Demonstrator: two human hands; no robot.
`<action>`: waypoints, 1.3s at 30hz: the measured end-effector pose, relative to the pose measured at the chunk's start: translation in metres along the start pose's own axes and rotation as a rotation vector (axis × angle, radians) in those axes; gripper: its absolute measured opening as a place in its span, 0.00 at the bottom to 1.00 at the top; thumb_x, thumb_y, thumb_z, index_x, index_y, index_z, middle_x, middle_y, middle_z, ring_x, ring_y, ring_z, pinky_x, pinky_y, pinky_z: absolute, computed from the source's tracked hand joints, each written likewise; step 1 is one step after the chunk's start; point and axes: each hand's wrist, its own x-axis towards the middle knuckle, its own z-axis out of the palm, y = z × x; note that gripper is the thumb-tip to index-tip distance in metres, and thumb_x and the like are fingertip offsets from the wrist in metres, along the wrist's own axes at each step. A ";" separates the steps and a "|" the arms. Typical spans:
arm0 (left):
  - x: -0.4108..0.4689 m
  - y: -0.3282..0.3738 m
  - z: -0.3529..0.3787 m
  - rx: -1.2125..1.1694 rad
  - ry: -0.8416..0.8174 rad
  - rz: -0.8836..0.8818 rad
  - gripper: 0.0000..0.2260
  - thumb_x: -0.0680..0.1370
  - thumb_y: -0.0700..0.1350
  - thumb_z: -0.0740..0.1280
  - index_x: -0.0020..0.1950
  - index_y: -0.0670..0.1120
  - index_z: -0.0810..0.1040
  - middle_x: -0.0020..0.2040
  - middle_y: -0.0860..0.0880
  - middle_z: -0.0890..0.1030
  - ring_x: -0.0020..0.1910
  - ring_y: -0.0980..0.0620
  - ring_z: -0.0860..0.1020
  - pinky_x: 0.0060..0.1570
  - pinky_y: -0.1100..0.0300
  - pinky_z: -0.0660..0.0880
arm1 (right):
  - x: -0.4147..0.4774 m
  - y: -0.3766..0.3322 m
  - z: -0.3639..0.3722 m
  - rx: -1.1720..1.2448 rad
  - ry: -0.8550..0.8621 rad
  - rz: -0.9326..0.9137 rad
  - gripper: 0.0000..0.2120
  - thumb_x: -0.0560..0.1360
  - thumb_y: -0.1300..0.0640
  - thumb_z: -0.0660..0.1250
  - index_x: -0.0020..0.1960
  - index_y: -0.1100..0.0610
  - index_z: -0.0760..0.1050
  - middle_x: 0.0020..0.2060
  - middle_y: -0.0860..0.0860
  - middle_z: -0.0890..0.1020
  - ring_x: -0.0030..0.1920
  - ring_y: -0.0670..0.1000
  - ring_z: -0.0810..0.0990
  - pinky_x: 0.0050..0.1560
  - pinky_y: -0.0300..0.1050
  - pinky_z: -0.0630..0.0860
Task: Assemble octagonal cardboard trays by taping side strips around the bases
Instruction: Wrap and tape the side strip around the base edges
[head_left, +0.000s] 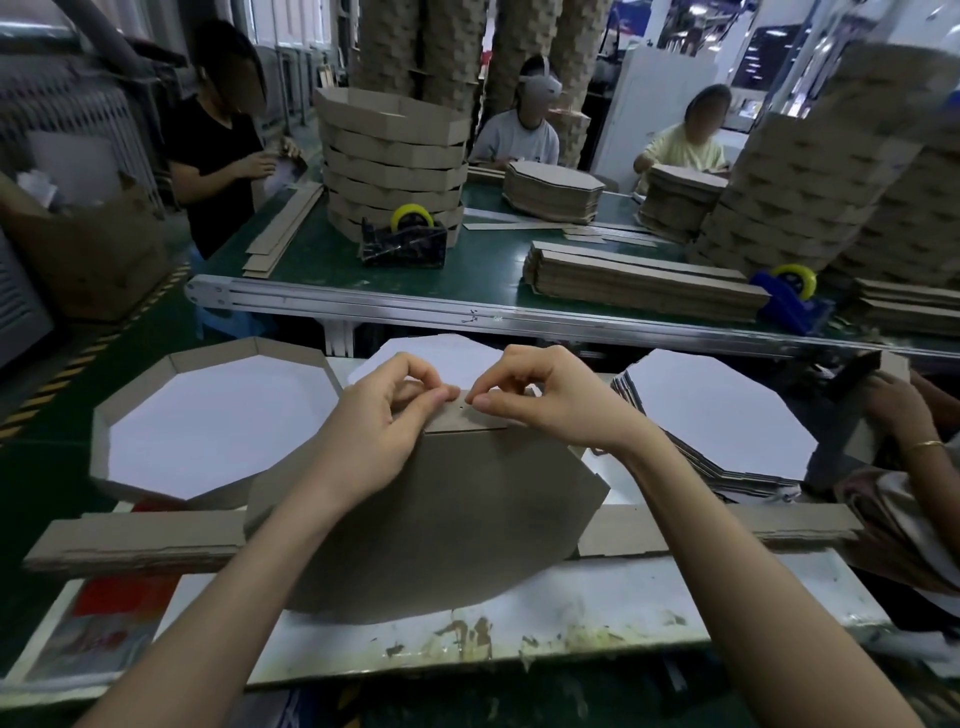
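Observation:
A brown octagonal cardboard base (441, 519) stands tilted up in front of me, its top edge between my hands. My left hand (379, 421) and my right hand (540, 400) each pinch the side strip (467, 415) at that top edge, thumbs and fingertips nearly meeting. A long stack of side strips (135, 540) lies across the white table behind the base. A finished tray (208, 415) with a white inside sits at the left. A pile of flat white-faced bases (717, 415) lies at the right.
Another person's hand (898, 410) works at the far right. Beyond an aluminium rail, a green conveyor (322, 260) carries two tape dispensers (405, 239), strip stacks and tall tray stacks (395, 156). Three people work around it. The white table (571, 623) has a chipped front edge.

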 end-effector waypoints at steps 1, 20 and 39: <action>0.000 0.001 -0.001 0.020 -0.007 0.007 0.02 0.80 0.46 0.66 0.49 0.53 0.74 0.46 0.66 0.83 0.49 0.67 0.79 0.51 0.61 0.75 | 0.002 0.001 -0.001 0.011 0.011 0.018 0.05 0.76 0.58 0.72 0.50 0.56 0.86 0.36 0.44 0.79 0.37 0.46 0.71 0.40 0.41 0.69; 0.016 -0.007 0.006 0.191 -0.001 0.118 0.04 0.82 0.44 0.61 0.50 0.54 0.71 0.63 0.62 0.76 0.58 0.74 0.70 0.58 0.48 0.76 | 0.039 0.018 0.007 0.710 0.209 0.447 0.16 0.73 0.44 0.70 0.35 0.54 0.86 0.26 0.46 0.69 0.29 0.43 0.67 0.33 0.31 0.67; 0.017 -0.014 0.003 0.081 0.018 0.081 0.02 0.82 0.48 0.61 0.52 0.56 0.70 0.58 0.79 0.70 0.54 0.77 0.72 0.47 0.78 0.70 | 0.032 0.016 -0.006 -0.146 0.077 -0.052 0.02 0.72 0.55 0.76 0.43 0.51 0.84 0.44 0.43 0.81 0.49 0.46 0.72 0.48 0.32 0.63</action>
